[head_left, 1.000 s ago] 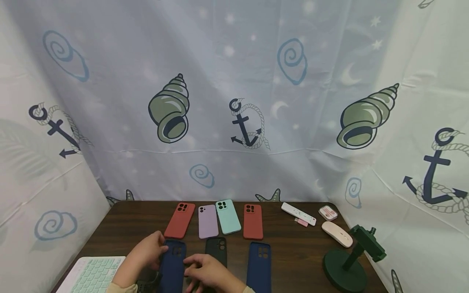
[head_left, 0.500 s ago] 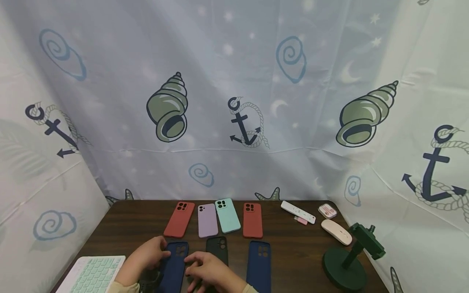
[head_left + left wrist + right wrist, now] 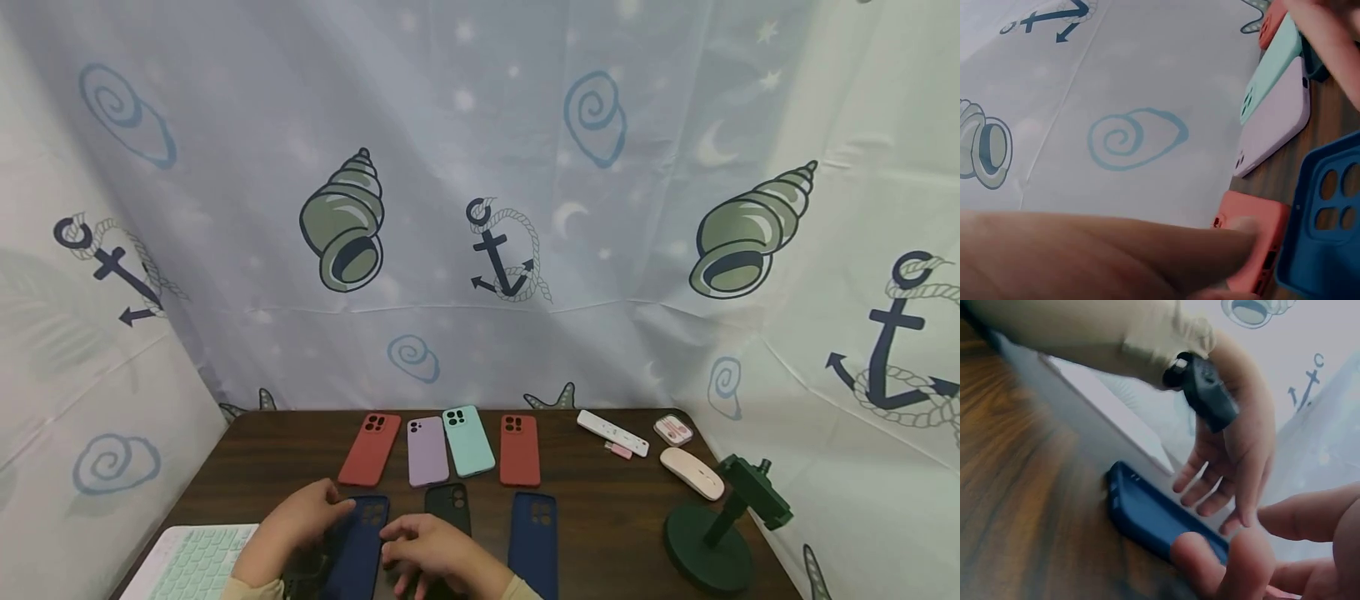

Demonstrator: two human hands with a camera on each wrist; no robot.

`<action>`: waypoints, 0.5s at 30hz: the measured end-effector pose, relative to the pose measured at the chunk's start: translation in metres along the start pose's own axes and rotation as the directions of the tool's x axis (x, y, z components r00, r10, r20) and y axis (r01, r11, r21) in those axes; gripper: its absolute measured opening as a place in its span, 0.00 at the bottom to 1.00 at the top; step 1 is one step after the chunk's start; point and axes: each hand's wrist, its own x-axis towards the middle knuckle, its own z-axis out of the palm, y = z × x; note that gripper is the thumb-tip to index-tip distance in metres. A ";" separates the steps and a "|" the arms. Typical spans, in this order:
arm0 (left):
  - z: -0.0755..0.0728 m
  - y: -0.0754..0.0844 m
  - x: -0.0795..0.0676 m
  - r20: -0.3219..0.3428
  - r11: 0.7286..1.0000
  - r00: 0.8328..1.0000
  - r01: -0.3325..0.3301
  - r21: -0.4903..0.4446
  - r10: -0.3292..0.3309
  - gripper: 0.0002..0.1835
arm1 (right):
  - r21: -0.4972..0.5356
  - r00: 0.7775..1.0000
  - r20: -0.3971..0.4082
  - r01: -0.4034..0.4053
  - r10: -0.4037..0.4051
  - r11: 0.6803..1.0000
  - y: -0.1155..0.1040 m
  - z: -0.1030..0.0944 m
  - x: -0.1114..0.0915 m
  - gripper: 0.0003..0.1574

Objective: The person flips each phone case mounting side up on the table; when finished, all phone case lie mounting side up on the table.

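Note:
A dark blue phone case (image 3: 358,542) lies on the dark wooden table between my two hands, its hollow side up in the right wrist view. My left hand (image 3: 300,521) is at the case's left edge, fingers loosely bent beside it; whether they touch it I cannot tell. At its right side my right hand (image 3: 431,546) hovers with relaxed fingers, partly covering a black phone case (image 3: 450,506). The right wrist view shows the left hand (image 3: 1235,456) above the blue case (image 3: 1154,515), fingers spread. Neither hand visibly grips anything.
Behind stand red (image 3: 370,450), lilac (image 3: 427,452), mint (image 3: 469,442) and another red phone case (image 3: 520,450). A second blue case (image 3: 533,542) lies right. Keyboard (image 3: 198,562) at left; white remote (image 3: 612,433), mouse (image 3: 692,473) and green stand (image 3: 708,546) at right.
The blue case between my hands has turned slightly, its top end shifting right. My left hand has moved a little right with it. The right hand has barely moved.

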 end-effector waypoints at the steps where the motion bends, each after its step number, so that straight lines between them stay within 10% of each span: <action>1: -0.002 0.000 0.001 -0.041 1.000 0.999 -0.020 0.021 0.021 0.22 | 0.009 1.000 0.007 0.007 -0.007 1.000 -0.003 -0.001 0.002 0.20; 8: -0.013 0.010 0.016 -0.203 0.985 0.964 -0.169 0.031 0.172 0.28 | 0.052 0.983 -0.109 0.152 -0.146 0.987 -0.028 -0.008 0.029 0.16; 15: -0.002 0.016 0.038 -0.272 0.984 0.947 -0.150 0.098 0.172 0.27 | 0.064 0.931 -0.312 0.222 -0.192 0.973 -0.042 -0.012 0.063 0.13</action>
